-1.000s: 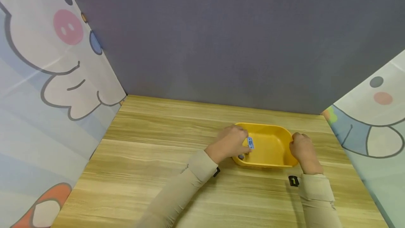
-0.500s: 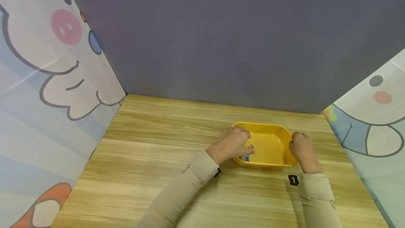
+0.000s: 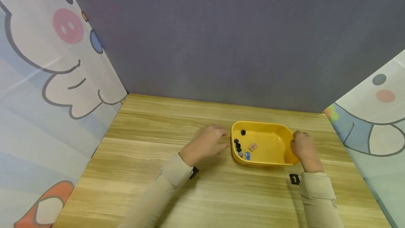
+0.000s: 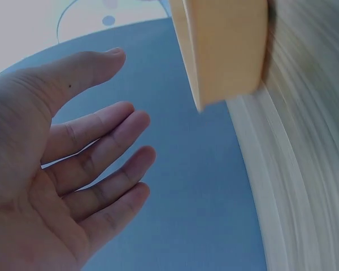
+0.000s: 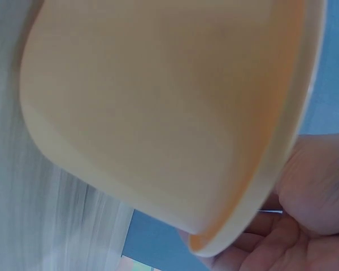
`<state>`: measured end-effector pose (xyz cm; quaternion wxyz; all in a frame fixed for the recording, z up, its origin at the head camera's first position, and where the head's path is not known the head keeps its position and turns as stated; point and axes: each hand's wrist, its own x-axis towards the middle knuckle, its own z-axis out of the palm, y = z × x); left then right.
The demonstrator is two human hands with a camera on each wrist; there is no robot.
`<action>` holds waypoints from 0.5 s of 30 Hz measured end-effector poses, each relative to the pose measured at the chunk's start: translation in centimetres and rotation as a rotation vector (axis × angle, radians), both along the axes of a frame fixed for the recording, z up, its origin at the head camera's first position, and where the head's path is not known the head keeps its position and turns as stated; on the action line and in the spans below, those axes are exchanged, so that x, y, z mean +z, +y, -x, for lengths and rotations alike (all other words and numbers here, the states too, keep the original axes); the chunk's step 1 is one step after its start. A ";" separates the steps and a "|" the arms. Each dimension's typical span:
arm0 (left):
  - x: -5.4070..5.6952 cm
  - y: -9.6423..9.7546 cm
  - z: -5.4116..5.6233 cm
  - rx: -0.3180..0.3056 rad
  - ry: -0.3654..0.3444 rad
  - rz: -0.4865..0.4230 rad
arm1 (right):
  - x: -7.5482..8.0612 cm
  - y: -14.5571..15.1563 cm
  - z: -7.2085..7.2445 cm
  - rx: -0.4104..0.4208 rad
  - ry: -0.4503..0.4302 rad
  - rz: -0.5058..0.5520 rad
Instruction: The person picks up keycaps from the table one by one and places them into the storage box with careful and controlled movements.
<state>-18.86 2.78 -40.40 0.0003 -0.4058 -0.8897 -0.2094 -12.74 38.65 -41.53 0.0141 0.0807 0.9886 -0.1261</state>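
A yellow plastic tub (image 3: pixel 267 147) with rounded corners rests on the table, tilted a little in the head view. My right hand (image 3: pixel 302 149) grips its right rim; the right wrist view shows fingers (image 5: pixel 271 243) curled at the tub's lip. To the left of the tub is my left hand (image 3: pixel 205 143), holding nothing, its fingers relaxed and apart in the left wrist view. Inside the tub's left end lie several small black pieces (image 3: pixel 238 146), a lone black piece (image 3: pixel 243 132), a greyish piece (image 3: pixel 240 154), a small blue tile (image 3: pixel 248 156) and an orange-pink tile (image 3: pixel 252 147).
The wood-grain table (image 3: pixel 152 133) meets a dark grey panel (image 3: pixel 205 45) at the back. Cartoon-printed sheets (image 3: pixel 41 90) stand along both sides. Black wrist devices show beside both cuffs, one near the right sleeve (image 3: pixel 316 189).
My left hand has come out of the tub to the left, leaving the blue and orange-pink tiles and small pieces in view inside. The right hand keeps its grip on the rim.
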 end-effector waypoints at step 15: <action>-4.0 -7.1 0.3 -0.026 -0.116 -0.029 | -0.2 0.0 -0.3 -0.002 0.016 0.019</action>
